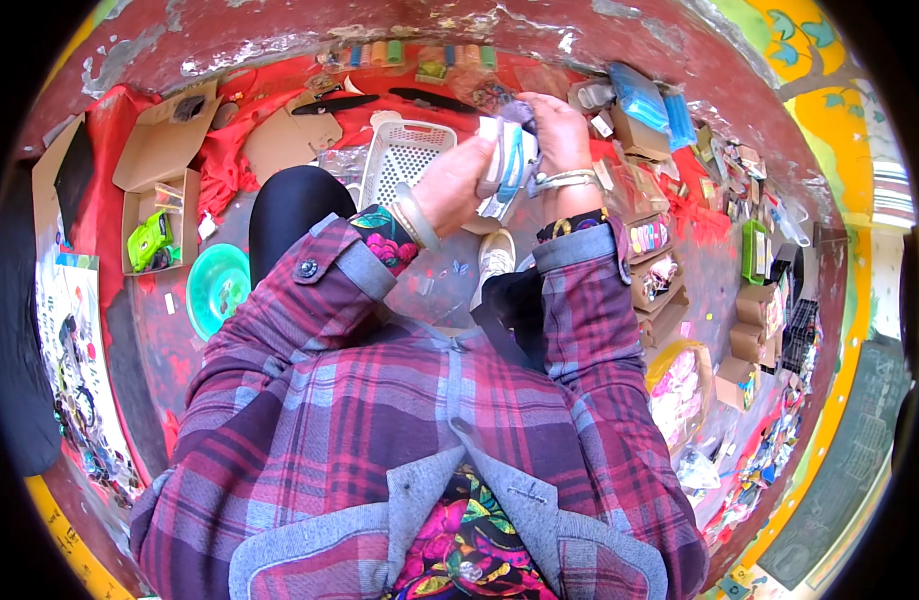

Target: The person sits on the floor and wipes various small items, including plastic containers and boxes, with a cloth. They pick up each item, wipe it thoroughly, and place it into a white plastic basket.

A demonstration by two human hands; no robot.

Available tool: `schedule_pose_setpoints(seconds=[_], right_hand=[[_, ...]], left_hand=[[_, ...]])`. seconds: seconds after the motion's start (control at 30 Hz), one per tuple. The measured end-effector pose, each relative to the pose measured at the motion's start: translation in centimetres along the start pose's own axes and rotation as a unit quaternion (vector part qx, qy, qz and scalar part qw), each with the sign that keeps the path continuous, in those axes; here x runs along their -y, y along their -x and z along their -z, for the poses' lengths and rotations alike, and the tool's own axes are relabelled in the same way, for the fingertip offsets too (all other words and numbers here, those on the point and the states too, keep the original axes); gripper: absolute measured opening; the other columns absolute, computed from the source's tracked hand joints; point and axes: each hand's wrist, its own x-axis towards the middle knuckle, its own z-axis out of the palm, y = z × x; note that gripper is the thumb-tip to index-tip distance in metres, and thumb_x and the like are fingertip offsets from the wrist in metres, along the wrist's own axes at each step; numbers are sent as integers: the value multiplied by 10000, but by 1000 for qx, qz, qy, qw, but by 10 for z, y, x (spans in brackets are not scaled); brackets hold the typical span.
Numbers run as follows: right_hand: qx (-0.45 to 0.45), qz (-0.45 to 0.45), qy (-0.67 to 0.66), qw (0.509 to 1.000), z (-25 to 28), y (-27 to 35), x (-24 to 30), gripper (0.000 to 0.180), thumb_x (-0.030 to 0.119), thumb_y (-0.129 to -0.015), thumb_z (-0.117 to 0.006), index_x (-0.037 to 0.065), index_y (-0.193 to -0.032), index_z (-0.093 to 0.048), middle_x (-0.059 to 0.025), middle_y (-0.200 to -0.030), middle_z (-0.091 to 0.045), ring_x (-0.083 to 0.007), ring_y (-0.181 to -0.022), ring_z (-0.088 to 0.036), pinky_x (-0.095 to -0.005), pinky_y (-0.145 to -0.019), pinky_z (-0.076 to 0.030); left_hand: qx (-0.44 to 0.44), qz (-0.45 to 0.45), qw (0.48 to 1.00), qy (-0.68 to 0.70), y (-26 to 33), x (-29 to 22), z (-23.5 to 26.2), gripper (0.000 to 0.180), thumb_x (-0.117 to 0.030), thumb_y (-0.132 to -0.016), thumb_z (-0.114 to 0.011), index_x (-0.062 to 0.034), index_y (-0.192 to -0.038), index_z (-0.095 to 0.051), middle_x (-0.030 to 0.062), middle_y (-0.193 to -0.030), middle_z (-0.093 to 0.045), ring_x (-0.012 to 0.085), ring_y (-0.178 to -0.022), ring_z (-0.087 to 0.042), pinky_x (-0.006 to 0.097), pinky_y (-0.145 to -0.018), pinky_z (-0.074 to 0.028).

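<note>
Both of my hands are raised in front of me, closed around a small boxy white-and-grey bundle with a blue band (pixel 512 160). My left hand (pixel 458 185) grips it from the left side, thumb along its face. From the right, my right hand (pixel 560 130) pinches its upper part, where a dark purplish-grey piece (pixel 521 113) shows by the fingertips. What exactly the bundle is cannot be made out. Just left of it, a white perforated plastic basket (pixel 408 155) rests on the floor.
At the left stand an open cardboard box (pixel 160 215) with a bright green item and a green plastic basin (pixel 220 290). Small cartons (pixel 660 280), a clear bag of pink pieces (pixel 680 390) and blue packs (pixel 640 100) lie to the right. A wall (pixel 380 35) rises ahead.
</note>
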Motion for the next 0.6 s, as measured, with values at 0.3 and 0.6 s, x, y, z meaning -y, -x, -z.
schedule_pose_setpoints(seconds=[0.3,0.6], right_hand=[[67,-47,11,997,21,9,25,175,65,-766,-527,-1,-906,-610,-62,-736,-614,-122,-628,-562,-231,-566,-451],[202,-87,-80,972,-7,35,18,201,139,-777,-658,5,-922,-622,-6,-784,-621,-76,-648,-562,-198,-592,-444]], left_hand=[[-48,-91,981,163,-8,-38,16,363,-292,-941,-350,-53,-1202,-430,98,-1132,-528,232,-1027,-517,385,-894,-402],[-95,-137,983,81,-14,-34,20,385,-310,-929,-398,-62,-1223,-419,80,-1145,-525,192,-1036,-509,364,-892,-391]])
